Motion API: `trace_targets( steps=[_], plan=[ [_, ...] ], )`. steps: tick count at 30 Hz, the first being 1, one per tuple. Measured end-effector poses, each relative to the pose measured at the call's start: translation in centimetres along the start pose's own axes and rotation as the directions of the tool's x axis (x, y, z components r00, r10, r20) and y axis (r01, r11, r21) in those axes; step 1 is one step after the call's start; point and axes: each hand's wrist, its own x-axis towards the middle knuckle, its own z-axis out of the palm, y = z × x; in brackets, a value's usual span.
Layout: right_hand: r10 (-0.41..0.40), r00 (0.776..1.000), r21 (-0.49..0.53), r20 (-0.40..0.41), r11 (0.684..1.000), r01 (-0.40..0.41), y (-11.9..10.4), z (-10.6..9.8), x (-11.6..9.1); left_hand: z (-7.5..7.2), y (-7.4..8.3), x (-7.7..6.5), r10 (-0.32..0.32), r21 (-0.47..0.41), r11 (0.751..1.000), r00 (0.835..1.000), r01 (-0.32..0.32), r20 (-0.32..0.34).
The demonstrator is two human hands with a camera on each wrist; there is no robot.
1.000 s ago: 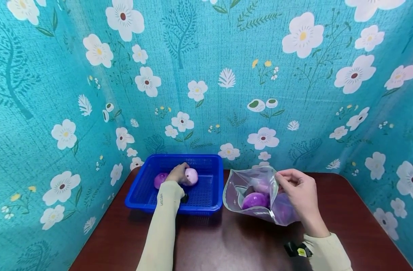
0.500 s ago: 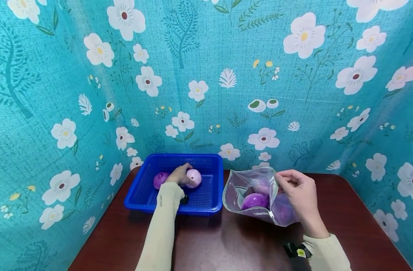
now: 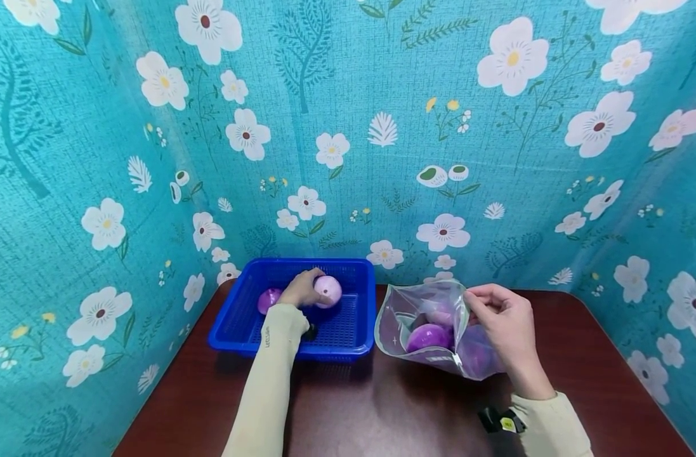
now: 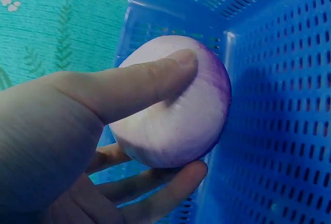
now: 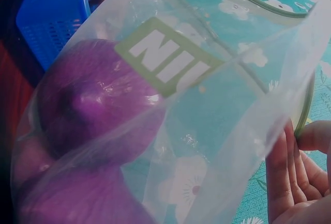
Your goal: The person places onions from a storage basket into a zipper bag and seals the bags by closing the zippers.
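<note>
My left hand grips a pale pink-purple onion, thumb across its top and fingers curled beneath, inside the blue plastic basket. Another, deeper purple onion lies in the basket, partly behind that hand. To the right, my right hand pinches the upper edge of a clear zip bag between thumb and fingers, and its mouth gapes toward me. Purple onions show inside the bag, seen through the film in the right wrist view.
Everything stands on a dark red-brown table. A turquoise floral cloth hangs behind and along both sides. Basket and bag sit side by side, with a narrow gap between them.
The pale onion has moved slightly right and up in the left hand's grip, away from the other onion. The right hand and the bag have stayed in place.
</note>
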Motion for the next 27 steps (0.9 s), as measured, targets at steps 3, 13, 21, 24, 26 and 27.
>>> trace_targets(
  steps=[3,13,21,24,26,27],
  plan=[
    [-0.002,1.000,-0.013,0.002,1.000,0.002,0.0,0.0,0.0,-0.6,0.5,-0.2,0.027,0.006,1.000,0.999,-0.027,-0.028],
    [-0.005,1.000,-0.018,-0.001,1.000,0.005,0.1,-0.1,0.0,-2.1,2.9,-1.3,0.184,-0.065,0.979,0.976,-0.193,-0.119],
    [-0.002,1.000,-0.031,0.007,1.000,0.002,0.1,-0.1,-0.1,-3.4,5.3,-3.7,0.273,-0.147,0.939,0.933,-0.311,-0.235],
    [-0.008,1.000,-0.046,0.010,0.999,0.009,0.1,-0.1,-0.1,-3.9,6.3,-5.1,0.320,-0.179,0.910,0.908,-0.374,-0.270],
    [-0.013,1.000,-0.053,0.010,0.998,0.014,0.0,-0.1,-0.1,-4.1,7.1,-6.2,0.352,-0.206,0.887,0.893,-0.414,-0.279],
    [-0.015,1.000,-0.056,0.010,0.998,0.015,0.0,-0.1,-0.1,-4.2,7.4,-6.8,0.366,-0.226,0.874,0.888,-0.431,-0.279]
  ],
)
